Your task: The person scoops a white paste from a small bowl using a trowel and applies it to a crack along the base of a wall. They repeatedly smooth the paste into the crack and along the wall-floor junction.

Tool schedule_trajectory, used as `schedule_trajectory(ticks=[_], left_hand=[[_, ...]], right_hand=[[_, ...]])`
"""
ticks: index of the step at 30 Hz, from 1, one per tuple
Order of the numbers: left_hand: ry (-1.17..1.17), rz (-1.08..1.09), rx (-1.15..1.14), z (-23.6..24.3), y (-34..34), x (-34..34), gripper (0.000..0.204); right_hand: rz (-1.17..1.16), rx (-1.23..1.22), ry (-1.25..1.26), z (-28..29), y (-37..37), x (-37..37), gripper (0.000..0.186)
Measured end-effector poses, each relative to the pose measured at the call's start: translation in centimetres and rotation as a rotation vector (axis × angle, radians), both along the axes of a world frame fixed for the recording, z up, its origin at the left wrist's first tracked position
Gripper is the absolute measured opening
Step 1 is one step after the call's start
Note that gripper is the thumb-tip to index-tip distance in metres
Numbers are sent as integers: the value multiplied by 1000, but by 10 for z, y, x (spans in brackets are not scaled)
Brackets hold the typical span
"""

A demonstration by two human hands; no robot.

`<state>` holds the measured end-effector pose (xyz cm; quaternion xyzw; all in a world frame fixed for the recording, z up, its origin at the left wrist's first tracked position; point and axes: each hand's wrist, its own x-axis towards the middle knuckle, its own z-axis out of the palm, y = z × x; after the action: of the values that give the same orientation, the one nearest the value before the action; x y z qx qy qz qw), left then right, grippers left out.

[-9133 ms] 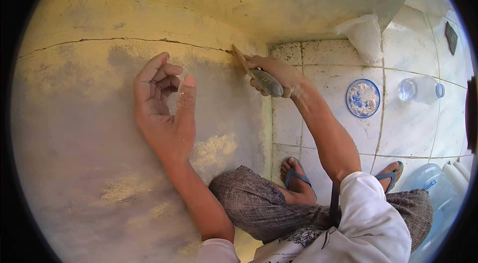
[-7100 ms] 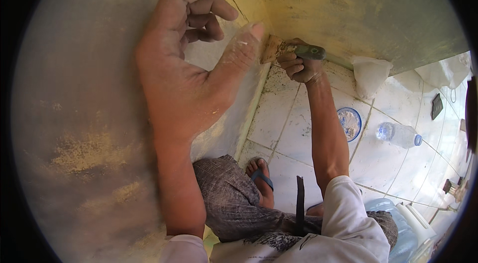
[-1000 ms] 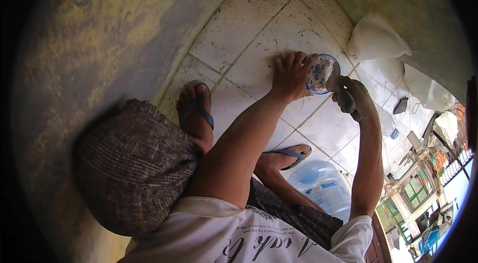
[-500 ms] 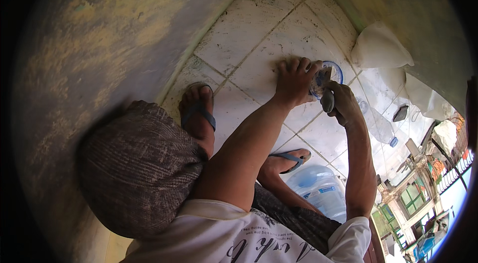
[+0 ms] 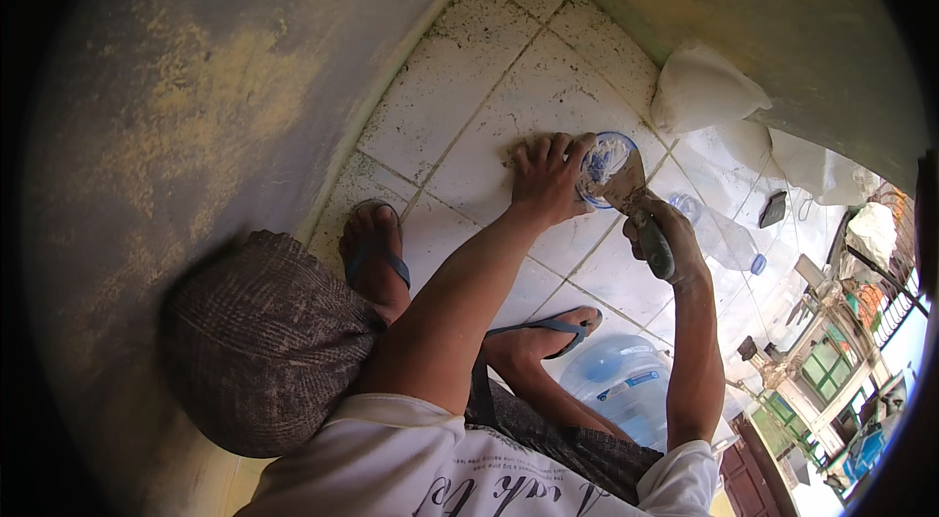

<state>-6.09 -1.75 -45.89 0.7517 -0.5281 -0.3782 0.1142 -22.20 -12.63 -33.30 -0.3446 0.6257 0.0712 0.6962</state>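
My left hand (image 5: 550,182) grips the left side of a small round bowl (image 5: 597,151) with a blue rim, which stands on the tiles. Whitish paste is smeared inside it. In my right hand (image 5: 680,233) is a putty knife (image 5: 627,188), held by its dark green-grey handle. Its broad, dirty blade reaches into the bowl's right side, and the handle slants down toward me. Paste on the blade cannot be told from dirt.
Dirt specks the white floor tiles (image 5: 469,57) between two walls. White sacks (image 5: 706,91) lean at the right wall. A clear plastic bottle (image 5: 724,238) lies right of my right hand, near a small dark object (image 5: 773,209). A large water jug (image 5: 621,375) sits by my sandalled foot.
My right hand has moved down and turned the putty knife, so its blade now shows broadside at the bowl. My left hand stays on the bowl. The whole view has shifted slightly.
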Motion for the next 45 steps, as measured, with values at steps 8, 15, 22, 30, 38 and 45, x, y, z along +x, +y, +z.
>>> schedule_trajectory(ticks=[8,15,22,30,38,45], left_hand=[[101,-148,103,14,-9,25,124],[-124,-275,109,90,-96,128,96],[-347,-264,-116,238,-125,186,58],[-243,-410,-245,379,-23,98,23],[-229,-416,-281,347,-5,84,21],[-210,-369,-301,353,-12,85,20]], right_hand=[[188,-149,-360,-17,29,-56,59],[590,-558,-257,-30,57,-44,70],[844,-868,-215,-39,59,-9,71],[422,-986,-714,-28,34,177,73],[193,-1108,-689,-18,31,285,70],[253,-1163,-603,-14,14,299,69]])
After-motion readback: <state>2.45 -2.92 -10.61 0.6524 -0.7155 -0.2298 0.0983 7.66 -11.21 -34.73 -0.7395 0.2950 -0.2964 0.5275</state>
